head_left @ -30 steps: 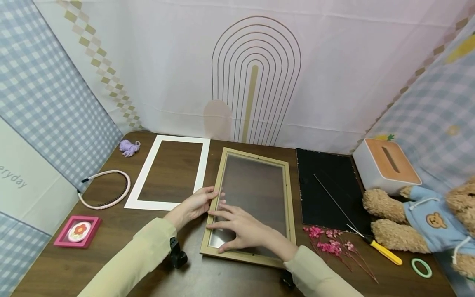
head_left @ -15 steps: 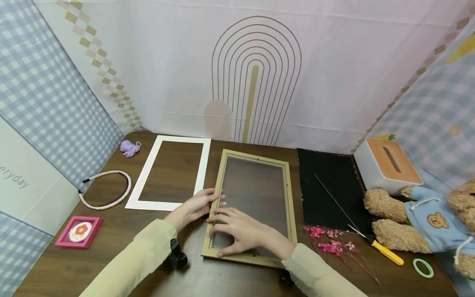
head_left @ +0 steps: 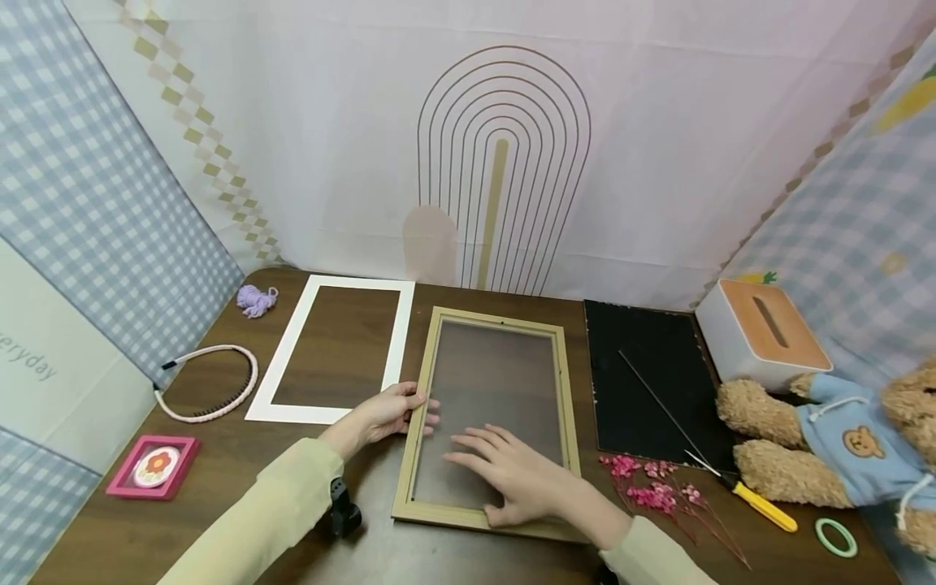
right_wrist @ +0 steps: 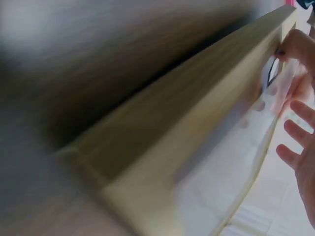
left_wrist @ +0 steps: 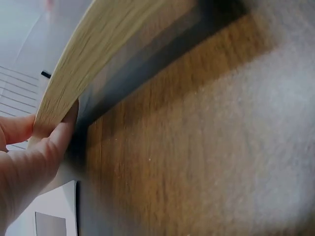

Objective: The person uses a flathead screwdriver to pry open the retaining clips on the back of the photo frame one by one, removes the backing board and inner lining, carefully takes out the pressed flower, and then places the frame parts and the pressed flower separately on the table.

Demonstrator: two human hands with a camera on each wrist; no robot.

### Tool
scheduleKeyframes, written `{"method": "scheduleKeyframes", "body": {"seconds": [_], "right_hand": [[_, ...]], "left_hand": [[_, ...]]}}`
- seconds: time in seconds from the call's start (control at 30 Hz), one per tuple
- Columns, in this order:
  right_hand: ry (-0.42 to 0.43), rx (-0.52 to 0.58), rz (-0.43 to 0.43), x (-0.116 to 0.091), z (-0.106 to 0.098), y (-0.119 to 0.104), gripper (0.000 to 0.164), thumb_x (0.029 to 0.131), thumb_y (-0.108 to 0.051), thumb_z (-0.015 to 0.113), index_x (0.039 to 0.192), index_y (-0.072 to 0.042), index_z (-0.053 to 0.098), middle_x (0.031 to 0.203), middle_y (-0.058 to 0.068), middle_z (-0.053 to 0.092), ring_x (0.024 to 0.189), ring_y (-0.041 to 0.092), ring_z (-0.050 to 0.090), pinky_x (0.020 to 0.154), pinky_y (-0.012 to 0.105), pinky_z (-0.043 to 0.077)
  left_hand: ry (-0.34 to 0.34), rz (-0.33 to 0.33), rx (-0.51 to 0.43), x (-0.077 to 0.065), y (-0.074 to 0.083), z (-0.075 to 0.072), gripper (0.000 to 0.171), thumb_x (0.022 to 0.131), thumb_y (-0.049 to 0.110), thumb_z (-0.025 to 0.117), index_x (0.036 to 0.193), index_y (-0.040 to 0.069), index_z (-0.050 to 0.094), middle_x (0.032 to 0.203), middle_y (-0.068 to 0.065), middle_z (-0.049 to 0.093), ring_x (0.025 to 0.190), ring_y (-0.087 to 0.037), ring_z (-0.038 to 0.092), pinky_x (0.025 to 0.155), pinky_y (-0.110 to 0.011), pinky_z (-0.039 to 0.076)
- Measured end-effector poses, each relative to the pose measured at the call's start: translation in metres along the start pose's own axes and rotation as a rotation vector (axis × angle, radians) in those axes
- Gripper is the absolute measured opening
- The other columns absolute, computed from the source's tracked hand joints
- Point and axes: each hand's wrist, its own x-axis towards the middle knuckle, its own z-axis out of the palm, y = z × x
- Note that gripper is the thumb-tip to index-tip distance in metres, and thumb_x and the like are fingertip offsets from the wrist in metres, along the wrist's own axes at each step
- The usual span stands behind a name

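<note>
A light wooden picture frame [head_left: 504, 323] with a clear pane lies in front of me, its inner side up. My left hand [head_left: 380, 416] grips the frame's left rail, with fingers showing through the pane from underneath. Seen from the left wrist, thumb and fingers pinch the wooden rail [left_wrist: 81, 59], and a dark shadow lies beneath that rail. My right hand [head_left: 522, 479] is spread over the pane's lower right part, thumb at the front rail. In the right wrist view the frame's outer corner appears large and blurred, with spread fingers [right_wrist: 298, 130] at the right.
A white mat border [head_left: 292, 349], headband [head_left: 252, 382], purple yarn [head_left: 256, 301] and pink box [head_left: 153, 467] lie left. On the right are a black backing board [head_left: 636, 414], yellow-handled screwdriver [head_left: 764, 508], pink dried flowers [head_left: 654, 497], teddy bear [head_left: 848, 439], tissue box [head_left: 760, 333] and green ring [head_left: 836, 538].
My right hand has left the frame's left rail and moved right across the pane. The left hand keeps its grip. The whole head view has shifted slightly, and the frame sits slightly farther left.
</note>
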Motion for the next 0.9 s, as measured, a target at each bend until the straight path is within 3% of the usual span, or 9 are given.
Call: {"method": "scheduleKeyframes", "body": {"seconds": [0.13, 0.33, 0.47, 0.5, 0.6, 0.7, 0.73, 0.9], "right_hand": [[0.010, 0.029, 0.055, -0.015, -0.006, 0.002, 0.069, 0.077, -0.034, 0.065, 0.139, -0.014, 0.041, 0.140, 0.006, 0.047, 0.127, 0.024, 0.047, 0.106, 0.045, 0.039], [0.025, -0.016, 0.004, -0.026, -0.011, 0.004, 0.065, 0.074, -0.023, 0.066, 0.135, -0.014, 0.045, 0.133, 0.004, 0.053, 0.117, 0.018, 0.053, 0.099, 0.041, 0.045], [0.024, -0.043, -0.022, -0.039, -0.008, 0.004, 0.071, 0.067, -0.014, 0.064, 0.135, -0.012, 0.045, 0.133, 0.006, 0.052, 0.115, 0.019, 0.053, 0.096, 0.041, 0.046], [0.043, -0.058, -0.031, -0.041, -0.007, 0.004, 0.070, 0.066, -0.013, 0.064, 0.133, -0.011, 0.047, 0.132, 0.007, 0.053, 0.114, 0.019, 0.054, 0.095, 0.040, 0.047], [0.137, -0.128, -0.077, -0.049, -0.010, 0.008, 0.063, 0.064, -0.013, 0.067, 0.126, -0.008, 0.054, 0.123, 0.006, 0.059, 0.108, 0.018, 0.058, 0.090, 0.038, 0.050], [0.254, -0.195, -0.102, -0.057, -0.016, 0.015, 0.055, 0.062, -0.013, 0.068, 0.116, -0.008, 0.061, 0.112, 0.005, 0.066, 0.096, 0.016, 0.063, 0.081, 0.033, 0.054], [0.287, -0.201, -0.096, -0.060, -0.018, 0.018, 0.053, 0.061, -0.012, 0.068, 0.114, -0.008, 0.063, 0.109, 0.004, 0.067, 0.093, 0.015, 0.063, 0.078, 0.032, 0.054], [0.378, -0.190, 0.056, -0.073, -0.026, 0.031, 0.054, 0.061, -0.020, 0.074, 0.113, -0.012, 0.064, 0.104, -0.001, 0.065, 0.083, 0.011, 0.062, 0.066, 0.027, 0.052]], "left_hand": [[0.011, -0.011, -0.007, -0.003, 0.000, 0.001, 0.037, 0.101, 0.010, 0.030, 0.131, -0.011, 0.025, 0.135, -0.033, 0.041, 0.090, -0.015, 0.064, 0.087, -0.040, 0.055], [0.033, -0.036, -0.007, -0.006, -0.001, 0.004, 0.036, 0.101, 0.010, 0.031, 0.131, -0.010, 0.027, 0.135, -0.031, 0.043, 0.091, -0.017, 0.065, 0.088, -0.042, 0.054], [-0.002, -0.024, -0.007, -0.003, -0.005, -0.002, 0.036, 0.101, 0.012, 0.034, 0.128, -0.010, 0.029, 0.132, -0.030, 0.047, 0.096, -0.023, 0.065, 0.090, -0.045, 0.053], [-0.042, -0.003, -0.029, 0.005, -0.013, -0.010, 0.034, 0.100, 0.015, 0.037, 0.126, -0.008, 0.033, 0.129, -0.028, 0.051, 0.096, -0.025, 0.065, 0.087, -0.045, 0.054], [-0.076, -0.004, -0.043, 0.007, -0.012, -0.016, 0.035, 0.100, 0.016, 0.038, 0.125, -0.008, 0.033, 0.128, -0.027, 0.053, 0.100, -0.029, 0.064, 0.088, -0.047, 0.053], [-0.076, -0.032, -0.045, 0.006, -0.007, -0.015, 0.037, 0.101, 0.015, 0.034, 0.130, -0.008, 0.031, 0.133, -0.029, 0.047, 0.104, -0.028, 0.062, 0.092, -0.046, 0.052], [-0.042, -0.060, -0.031, -0.002, 0.003, -0.008, 0.038, 0.101, 0.012, 0.030, 0.132, -0.010, 0.027, 0.137, -0.031, 0.042, 0.105, -0.027, 0.062, 0.094, -0.046, 0.050], [-0.032, -0.082, -0.044, -0.007, 0.009, -0.004, 0.035, 0.102, 0.009, 0.024, 0.131, -0.010, 0.026, 0.141, -0.033, 0.034, 0.096, -0.018, 0.062, 0.091, -0.043, 0.052]]}}
